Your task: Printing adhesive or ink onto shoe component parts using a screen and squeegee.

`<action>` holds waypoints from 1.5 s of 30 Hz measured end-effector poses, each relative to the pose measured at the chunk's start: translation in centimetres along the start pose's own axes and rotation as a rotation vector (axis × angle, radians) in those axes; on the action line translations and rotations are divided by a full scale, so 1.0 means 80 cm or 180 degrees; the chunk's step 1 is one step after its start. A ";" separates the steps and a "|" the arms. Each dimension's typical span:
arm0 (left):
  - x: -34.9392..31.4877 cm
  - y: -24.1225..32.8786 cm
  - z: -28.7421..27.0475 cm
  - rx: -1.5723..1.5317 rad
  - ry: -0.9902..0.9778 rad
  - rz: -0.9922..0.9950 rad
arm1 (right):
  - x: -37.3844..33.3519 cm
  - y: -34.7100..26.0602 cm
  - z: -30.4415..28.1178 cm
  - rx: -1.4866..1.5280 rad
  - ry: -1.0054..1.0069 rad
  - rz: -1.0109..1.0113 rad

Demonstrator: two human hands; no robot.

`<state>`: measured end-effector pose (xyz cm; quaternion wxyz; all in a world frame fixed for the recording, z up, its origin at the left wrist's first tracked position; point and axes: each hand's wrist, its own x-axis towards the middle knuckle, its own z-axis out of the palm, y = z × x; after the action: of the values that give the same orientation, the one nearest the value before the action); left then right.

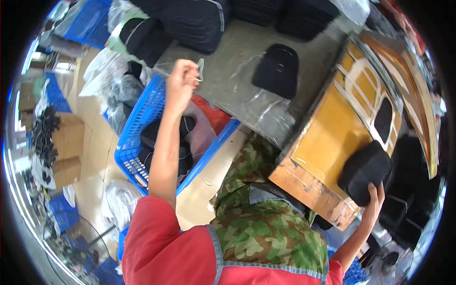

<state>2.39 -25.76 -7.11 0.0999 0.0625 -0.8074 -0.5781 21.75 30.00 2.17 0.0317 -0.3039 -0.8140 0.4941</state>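
My left hand (183,75) is raised over the left edge of the grey table (216,78), its fingers pinched together. A thin white loop of cord (201,70) stands out from the fingertips. At the right, my right hand (375,197) grips the near edge of a thick black fabric pad (365,170), thumb and fingers closed on it. That pad is over the right end of a yellow-brown wooden board (323,135) with pale cut-out shapes. Another dark pad (383,118) shows inside one cut-out. A single black pad (277,71) lies flat on the table between my hands.
Stacks of black pads (192,23) line the table's far side. Below my left forearm stands a blue plastic basket (126,147) with black pieces and red material. A hinged wooden frame (412,90) leans up at the far right. Plastic bags (118,202) lie on the floor.
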 end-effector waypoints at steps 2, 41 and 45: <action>0.000 0.007 0.006 -0.0303 -0.0182 -0.0151 | 0.006 0.022 -0.023 -0.0447 0.0251 -0.0378; -0.070 -0.011 -0.084 -0.2796 0.0893 0.0573 | -0.089 -0.114 0.310 -0.2620 -0.1676 -0.3364; -0.012 -0.010 -0.033 -0.0248 0.0281 0.0932 | -0.095 -0.118 0.313 -0.2617 -0.1743 -0.3329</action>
<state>3.95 -28.24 -7.16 0.2208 -0.0344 -0.7796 -0.5850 14.76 3.25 -0.93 -0.0581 0.2732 -0.9519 0.1262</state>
